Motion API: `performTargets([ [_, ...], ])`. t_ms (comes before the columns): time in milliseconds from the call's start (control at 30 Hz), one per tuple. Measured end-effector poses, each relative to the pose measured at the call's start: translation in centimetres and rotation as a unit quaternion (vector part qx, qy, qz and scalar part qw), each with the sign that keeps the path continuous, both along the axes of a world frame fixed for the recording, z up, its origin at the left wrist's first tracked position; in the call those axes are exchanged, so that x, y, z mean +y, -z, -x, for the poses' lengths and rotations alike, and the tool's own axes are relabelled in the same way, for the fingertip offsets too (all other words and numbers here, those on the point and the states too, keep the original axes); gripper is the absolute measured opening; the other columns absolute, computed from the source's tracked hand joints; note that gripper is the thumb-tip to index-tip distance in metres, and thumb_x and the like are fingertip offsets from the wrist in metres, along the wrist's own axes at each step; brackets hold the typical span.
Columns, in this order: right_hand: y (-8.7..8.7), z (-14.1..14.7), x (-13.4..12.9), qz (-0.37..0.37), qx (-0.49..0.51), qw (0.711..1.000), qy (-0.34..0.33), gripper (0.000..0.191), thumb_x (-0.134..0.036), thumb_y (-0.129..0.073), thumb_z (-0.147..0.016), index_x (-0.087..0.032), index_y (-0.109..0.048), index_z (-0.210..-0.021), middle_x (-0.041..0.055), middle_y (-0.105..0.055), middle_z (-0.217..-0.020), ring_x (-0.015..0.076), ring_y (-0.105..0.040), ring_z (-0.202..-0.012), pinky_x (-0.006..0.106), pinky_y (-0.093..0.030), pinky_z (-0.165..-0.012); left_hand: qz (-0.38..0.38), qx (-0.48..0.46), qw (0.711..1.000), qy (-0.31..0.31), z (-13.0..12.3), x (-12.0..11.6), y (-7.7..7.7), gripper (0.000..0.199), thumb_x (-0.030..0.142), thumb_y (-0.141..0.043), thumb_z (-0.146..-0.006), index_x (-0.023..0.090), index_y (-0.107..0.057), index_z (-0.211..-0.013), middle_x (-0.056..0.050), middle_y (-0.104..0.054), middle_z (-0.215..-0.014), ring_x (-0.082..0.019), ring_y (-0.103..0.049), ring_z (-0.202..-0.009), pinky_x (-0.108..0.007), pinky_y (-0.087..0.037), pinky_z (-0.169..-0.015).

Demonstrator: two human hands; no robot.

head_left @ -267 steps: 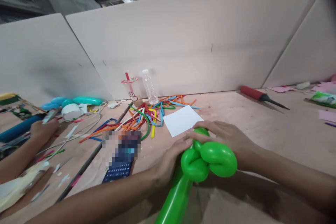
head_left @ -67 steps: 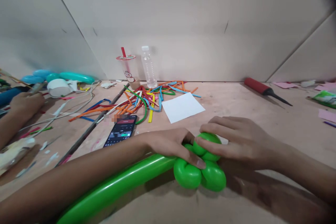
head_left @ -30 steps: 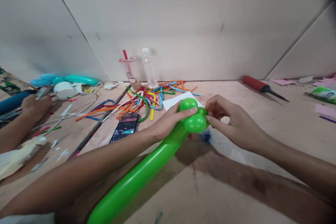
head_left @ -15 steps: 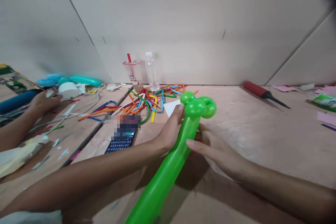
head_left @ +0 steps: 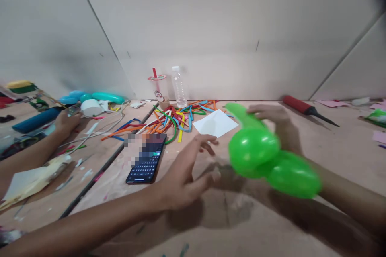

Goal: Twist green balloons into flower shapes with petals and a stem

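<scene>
A green twisted balloon (head_left: 255, 150) is raised over the right part of the table, its round bubbles facing me and a narrower part pointing away to the wall. My right hand (head_left: 274, 122) grips it from behind, fingers curled over the top; the bubbles hide part of the palm. To the balloon's left, my left hand (head_left: 189, 168) hovers apart from it, thumb and fingers spread and slightly bent around nothing. Beyond the left fingertips a white paper sheet (head_left: 215, 123) lies flat. Left of that hand is a phone (head_left: 146, 168) showing a keyboard.
Uninflated balloons (head_left: 169, 122) lie heaped before a lidded cup (head_left: 159, 92) and a clear bottle (head_left: 180, 88). A red pump (head_left: 297, 105) rests at right. Another person's hand (head_left: 68, 122) is at far left, near a blue pump (head_left: 37, 119) and a white roll (head_left: 91, 108).
My left hand has let go of the balloon and opened. The balloon has been turned round in my right hand and moved right, bubbles now toward me. The view has tilted up slightly.
</scene>
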State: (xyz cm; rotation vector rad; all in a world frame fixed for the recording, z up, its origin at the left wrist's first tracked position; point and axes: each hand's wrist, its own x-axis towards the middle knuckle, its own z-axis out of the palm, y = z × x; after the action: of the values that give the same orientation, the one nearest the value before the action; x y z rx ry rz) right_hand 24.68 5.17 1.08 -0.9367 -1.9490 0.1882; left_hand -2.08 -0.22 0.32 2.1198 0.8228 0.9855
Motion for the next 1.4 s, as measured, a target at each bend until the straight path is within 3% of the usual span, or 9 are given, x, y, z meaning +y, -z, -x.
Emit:
performTargets([
  [100,2.0,1.5,-0.3,-0.105,-0.123,0.987,-0.004,0.023,-0.021,-0.060,-0.091,-0.028,-0.056,-0.112,0.0101,-0.063,-0.128,0.0323,-0.053,-0.125,0.056,-0.042,-0.104,0.151,-0.053,0.986,0.046,-0.6,-1.6,0.2,0.071,0.031,-0.071,-0.083,0.025,-0.035,-0.143,-0.011,-0.048,-0.145,-0.026,-0.047,-0.132,-0.042,-0.038,-0.112],
  [167,2.6,1.9,-0.8,-0.086,-0.187,0.979,0.003,0.031,-0.017,-0.061,-0.088,-0.027,-0.055,-0.117,0.0113,-0.060,-0.128,0.0332,-0.052,-0.124,0.057,-0.044,-0.102,0.224,-0.100,0.969,0.034,-1.4,-2.1,0.5,0.066,0.032,-0.072,-0.083,0.025,-0.037,-0.139,-0.010,-0.051,-0.143,-0.025,-0.051,-0.130,-0.041,-0.042,-0.108],
  [267,2.2,1.5,-2.2,-0.016,-0.152,0.987,-0.058,0.059,-0.023,-0.072,-0.080,-0.027,-0.047,-0.133,0.0131,-0.052,-0.135,0.0343,-0.046,-0.129,0.057,-0.041,-0.107,0.258,-0.134,0.957,0.010,-2.6,-1.9,0.9,0.048,0.036,-0.069,-0.088,0.023,-0.047,-0.129,-0.010,-0.059,-0.133,-0.024,-0.059,-0.118,-0.039,-0.048,-0.099],
  [367,0.6,1.1,-4.3,0.041,-0.073,0.990,-0.111,0.071,-0.024,-0.072,-0.079,-0.028,-0.040,-0.142,0.0116,-0.043,-0.144,0.0318,-0.040,-0.137,0.053,-0.038,-0.113,0.223,-0.154,0.963,-0.004,-3.3,-1.3,1.1,0.046,0.038,-0.065,-0.091,0.024,-0.049,-0.132,-0.009,-0.058,-0.136,-0.023,-0.059,-0.117,-0.038,-0.048,-0.099],
  [500,-0.4,1.8,-6.7,0.062,-0.074,0.993,-0.071,0.065,-0.024,-0.071,-0.081,-0.029,-0.043,-0.139,0.0113,-0.044,-0.140,0.0319,-0.043,-0.134,0.050,-0.045,-0.107,0.178,-0.126,0.976,-0.013,-3.1,-1.0,1.4,0.043,0.037,-0.062,-0.095,0.024,-0.048,-0.134,-0.007,-0.060,-0.131,-0.021,-0.059,-0.112,-0.036,-0.046,-0.099],
  [800,3.7,1.9,-7.0,-0.001,-0.104,0.994,-0.033,0.064,-0.016,-0.063,-0.081,-0.026,-0.037,-0.139,0.0121,-0.056,-0.122,0.0305,-0.061,-0.108,0.043,-0.056,-0.083,0.067,0.037,0.994,-0.075,-2.4,-1.8,2.6,0.055,0.031,-0.075,-0.079,0.024,-0.048,-0.126,-0.008,-0.060,-0.123,-0.028,-0.056,-0.114,-0.043,-0.044,-0.099],
  [1033,5.9,2.4,-5.7,-0.003,-0.083,0.995,-0.046,0.048,-0.006,-0.059,-0.079,-0.027,-0.043,-0.119,0.0104,-0.057,-0.118,0.0288,-0.059,-0.110,0.044,-0.055,-0.086,-0.013,0.072,0.992,-0.107,-2.1,-1.0,3.0,0.057,0.030,-0.076,-0.074,0.022,-0.046,-0.121,-0.010,-0.056,-0.121,-0.028,-0.054,-0.108,-0.044,-0.046,-0.093],
  [1233,6.1,2.2,-5.6,0.031,-0.063,0.995,-0.069,0.049,-0.007,-0.056,-0.080,-0.028,-0.041,-0.121,0.0102,-0.054,-0.119,0.0286,-0.059,-0.109,0.046,-0.054,-0.089,-0.093,0.094,0.990,-0.048,-2.0,-0.6,4.0,0.055,0.015,-0.065,-0.083,0.024,-0.043,-0.132,-0.011,-0.052,-0.126,-0.027,-0.052,-0.118,-0.042,-0.045,-0.099],
  [1400,5.3,2.0,-6.4,0.086,-0.086,0.991,-0.061,0.046,-0.018,-0.063,-0.083,-0.026,-0.040,-0.122,0.0114,-0.052,-0.121,0.0297,-0.058,-0.110,0.045,-0.053,-0.087,-0.061,0.059,0.995,-0.055,-2.3,-0.4,4.2,0.044,0.022,-0.070,-0.087,0.024,-0.046,-0.124,-0.010,-0.054,-0.123,-0.026,-0.054,-0.118,-0.040,-0.046,-0.100],
])
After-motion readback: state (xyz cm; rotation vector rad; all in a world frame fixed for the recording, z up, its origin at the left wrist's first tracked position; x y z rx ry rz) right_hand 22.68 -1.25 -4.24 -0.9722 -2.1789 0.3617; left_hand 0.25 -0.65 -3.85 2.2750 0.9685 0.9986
